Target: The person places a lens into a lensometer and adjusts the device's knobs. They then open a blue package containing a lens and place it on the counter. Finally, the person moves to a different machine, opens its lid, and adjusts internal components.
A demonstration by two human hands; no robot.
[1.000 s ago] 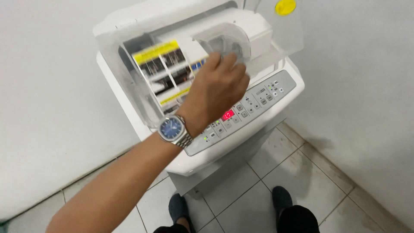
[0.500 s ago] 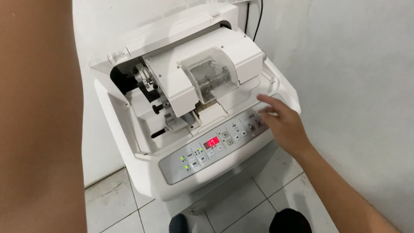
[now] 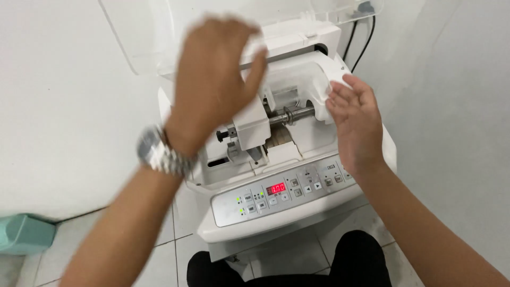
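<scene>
A white floor-standing machine (image 3: 297, 223) fills the middle of the head view, its clear lid (image 3: 154, 37) swung up against the wall. Inside, a metal shaft (image 3: 291, 115) runs between white housings. My left hand (image 3: 215, 79), with a steel watch on the wrist, hovers blurred above the open chamber, fingers spread and holding nothing. My right hand (image 3: 355, 121) is open, palm turned left, beside the chamber's right housing, just above the control panel (image 3: 281, 190) with its red display.
White walls close in behind and to the right of the machine. Black cables (image 3: 355, 40) run down behind it. A pale green container (image 3: 24, 234) sits on the tiled floor at the left. My dark shoes (image 3: 287, 268) show below the machine.
The lid has gone from lowered to fully raised. My left hand moved up over the chamber, and my right hand lifted from the control panel to the chamber's right side.
</scene>
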